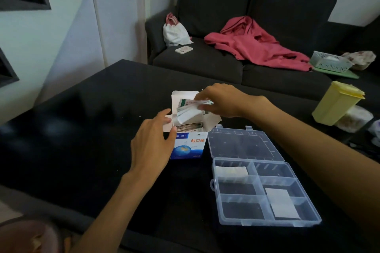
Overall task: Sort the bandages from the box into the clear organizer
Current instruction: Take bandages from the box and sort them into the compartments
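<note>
The right hand [221,100] is pinching a loose sheaf of bandages [190,110] just above the open box [188,141], which the left hand [153,139] is steadying with relaxed fingers. Fanned wrappers are likely slipping free before reaching the clear organizer [265,191], below the right wrist.

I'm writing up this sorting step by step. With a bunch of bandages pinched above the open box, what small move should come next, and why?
Probably carry the bandages rightward and toward the person, over the clear organizer. The right hand already pinches them above the box, which the left hand steadies, and several compartments look bare.
</note>
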